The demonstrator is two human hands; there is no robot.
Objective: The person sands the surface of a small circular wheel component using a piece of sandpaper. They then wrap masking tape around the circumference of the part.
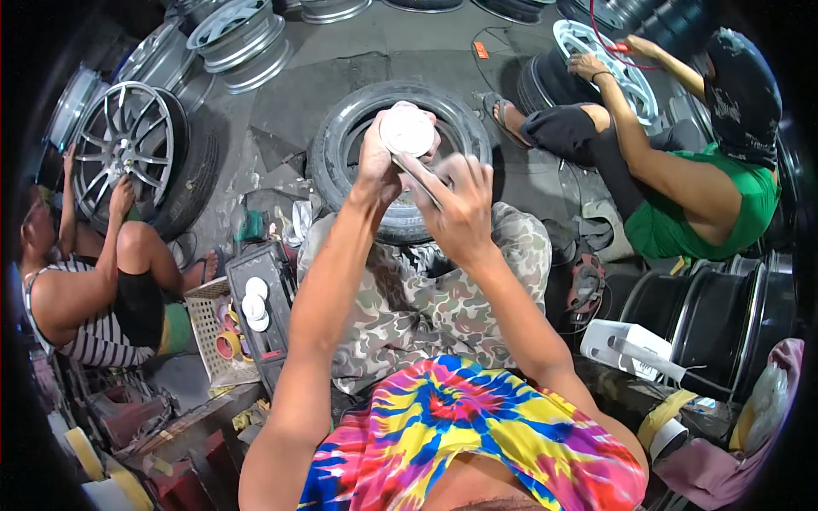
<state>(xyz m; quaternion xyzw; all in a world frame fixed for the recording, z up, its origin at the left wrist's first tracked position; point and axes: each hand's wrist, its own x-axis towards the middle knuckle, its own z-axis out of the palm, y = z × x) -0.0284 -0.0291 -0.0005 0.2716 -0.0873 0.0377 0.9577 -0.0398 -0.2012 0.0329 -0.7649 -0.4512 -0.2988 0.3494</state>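
White and round, a small disc-shaped tub (pixel 406 129) sits raised in front of the person, gripped from the side by the left hand (pixel 381 162), whose fingers are wrapped tight about it. The right hand (pixel 460 209) has its fingers pinched on a thin flat metal blade (pixel 417 179) (its tip meets the tub's lower edge, though exactly how is hard to tell). Both are held above a black tyre (pixel 341 136) lying flat on the concrete floor (pixel 298 102), just beyond the camouflage-patterned knees. To the left, a dark tray (pixel 274 298) carries more white discs (pixel 254 305). Two other people sit nearby, each with hands on an alloy wheel (pixel 123 149).
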